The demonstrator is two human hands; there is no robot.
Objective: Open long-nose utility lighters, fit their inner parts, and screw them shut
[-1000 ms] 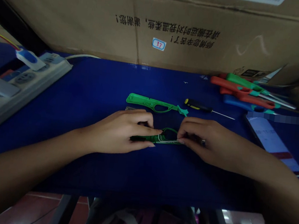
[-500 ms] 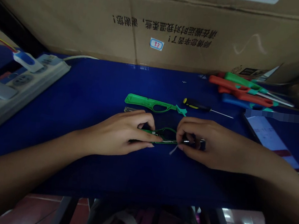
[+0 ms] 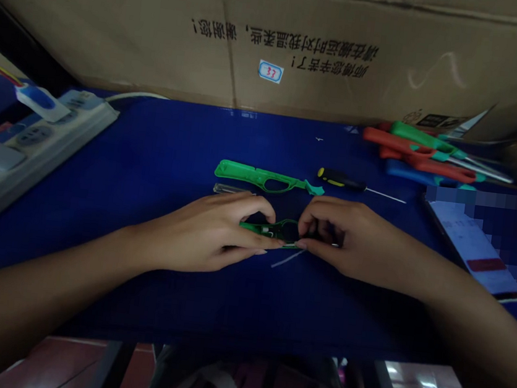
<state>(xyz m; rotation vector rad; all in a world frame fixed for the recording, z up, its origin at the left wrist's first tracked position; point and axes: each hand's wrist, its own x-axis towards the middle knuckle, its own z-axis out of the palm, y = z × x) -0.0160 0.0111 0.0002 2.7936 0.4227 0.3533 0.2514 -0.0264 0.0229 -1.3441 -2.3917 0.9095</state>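
Both my hands meet over a green plastic handle piece (image 3: 277, 230) lying on the blue table mat (image 3: 160, 158). My left hand (image 3: 214, 232) pinches its left end between thumb and fingers. My right hand (image 3: 347, 238) is closed on its right end, where a bit of metal shows under the fingers. A thin pale strip (image 3: 287, 259) lies on the mat just below the piece. A second green handle half (image 3: 264, 178) lies a little farther back, with a small clear part (image 3: 228, 189) beside it.
A black-and-yellow screwdriver (image 3: 350, 183) lies behind my right hand. Red, green and blue scissors (image 3: 426, 154) are piled at the back right. A phone (image 3: 476, 247) lies at right, a power strip (image 3: 31, 140) at left, a cardboard box (image 3: 276, 40) along the back.
My right hand has shifted left, closer to my left hand, over the green piece. The pale strip has come away from the piece and now lies on the mat below it.
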